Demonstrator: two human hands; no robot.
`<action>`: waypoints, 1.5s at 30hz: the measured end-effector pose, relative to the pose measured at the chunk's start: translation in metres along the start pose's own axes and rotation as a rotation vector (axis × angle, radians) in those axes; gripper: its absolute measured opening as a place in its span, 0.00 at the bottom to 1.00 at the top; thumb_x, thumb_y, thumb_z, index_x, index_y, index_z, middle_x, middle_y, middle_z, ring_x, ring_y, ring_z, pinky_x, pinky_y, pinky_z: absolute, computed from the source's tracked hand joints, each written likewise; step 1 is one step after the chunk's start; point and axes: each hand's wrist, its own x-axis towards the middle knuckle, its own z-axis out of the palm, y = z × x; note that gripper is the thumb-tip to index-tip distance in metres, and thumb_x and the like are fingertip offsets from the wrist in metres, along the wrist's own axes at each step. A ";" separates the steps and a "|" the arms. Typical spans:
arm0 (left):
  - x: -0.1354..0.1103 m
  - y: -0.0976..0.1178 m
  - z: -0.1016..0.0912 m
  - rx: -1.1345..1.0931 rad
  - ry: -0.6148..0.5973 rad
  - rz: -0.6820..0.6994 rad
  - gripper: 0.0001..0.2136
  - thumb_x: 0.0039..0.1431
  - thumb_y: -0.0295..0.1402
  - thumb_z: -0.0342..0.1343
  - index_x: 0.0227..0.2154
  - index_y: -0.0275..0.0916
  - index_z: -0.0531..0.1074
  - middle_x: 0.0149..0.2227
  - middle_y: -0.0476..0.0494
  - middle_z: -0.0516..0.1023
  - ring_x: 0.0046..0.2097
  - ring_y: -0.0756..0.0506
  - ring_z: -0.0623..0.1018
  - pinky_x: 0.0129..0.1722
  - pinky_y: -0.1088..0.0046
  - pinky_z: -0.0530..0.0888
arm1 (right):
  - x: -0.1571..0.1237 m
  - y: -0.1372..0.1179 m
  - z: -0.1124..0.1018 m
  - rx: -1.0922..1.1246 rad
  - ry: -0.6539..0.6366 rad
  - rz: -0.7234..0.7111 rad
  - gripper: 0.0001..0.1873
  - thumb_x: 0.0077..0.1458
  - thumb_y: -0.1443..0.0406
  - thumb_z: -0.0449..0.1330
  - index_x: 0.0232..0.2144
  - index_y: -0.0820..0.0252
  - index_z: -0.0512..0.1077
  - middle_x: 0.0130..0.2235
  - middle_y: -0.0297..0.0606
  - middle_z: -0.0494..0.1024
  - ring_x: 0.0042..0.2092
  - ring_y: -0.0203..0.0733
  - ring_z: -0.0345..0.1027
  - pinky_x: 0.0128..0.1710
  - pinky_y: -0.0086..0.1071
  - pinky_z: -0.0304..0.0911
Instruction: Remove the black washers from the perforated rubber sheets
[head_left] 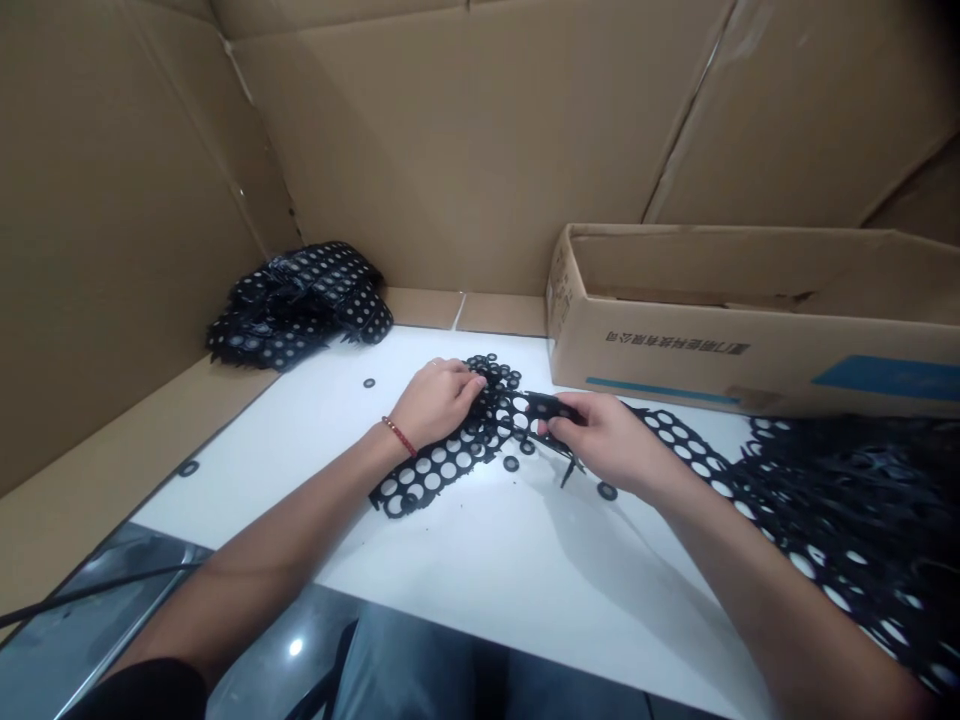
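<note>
My right hand (596,435) pinches the edge of a black perforated rubber sheet (559,412) between thumb and fingers, just above the white table. At the sheet's left end, my left hand (442,400) is closed, its fingertips in a pile of small black rings (495,378). What those fingertips grip is hidden by the pile. Beneath the left hand lies a punched-out black strip (424,475) with rows of round holes. A few loose rings (511,464) rest near the hands, and another ring (607,491) lies below my right hand.
A heap of black dotted sheets (300,305) sits at the back left. An open cardboard box (660,345) stands at the back right, with a large pile of punched black scrap (862,500) in front of it. Tall cardboard walls (465,150) enclose the white table (480,570).
</note>
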 end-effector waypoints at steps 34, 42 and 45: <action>-0.006 0.036 0.003 -0.267 0.132 0.171 0.13 0.54 0.22 0.49 0.37 0.35 0.78 0.35 0.42 0.81 0.36 0.47 0.79 0.39 0.71 0.76 | -0.015 -0.010 0.020 -0.128 0.257 -0.228 0.06 0.54 0.64 0.55 0.27 0.56 0.71 0.24 0.31 0.73 0.26 0.36 0.62 0.29 0.29 0.55; -0.005 0.030 -0.004 -0.348 0.090 0.086 0.08 0.53 0.26 0.55 0.30 0.40 0.80 0.32 0.48 0.82 0.34 0.49 0.79 0.38 0.73 0.75 | -0.015 -0.008 0.021 -0.189 0.266 -0.251 0.06 0.54 0.64 0.55 0.28 0.55 0.72 0.24 0.30 0.74 0.25 0.37 0.64 0.28 0.29 0.55; -0.004 0.028 -0.010 -0.451 -0.015 -0.005 0.05 0.53 0.30 0.59 0.30 0.40 0.80 0.28 0.48 0.81 0.30 0.49 0.78 0.34 0.74 0.74 | -0.014 -0.008 0.016 -0.115 0.225 -0.222 0.07 0.54 0.63 0.55 0.27 0.56 0.72 0.23 0.30 0.74 0.25 0.36 0.63 0.27 0.29 0.55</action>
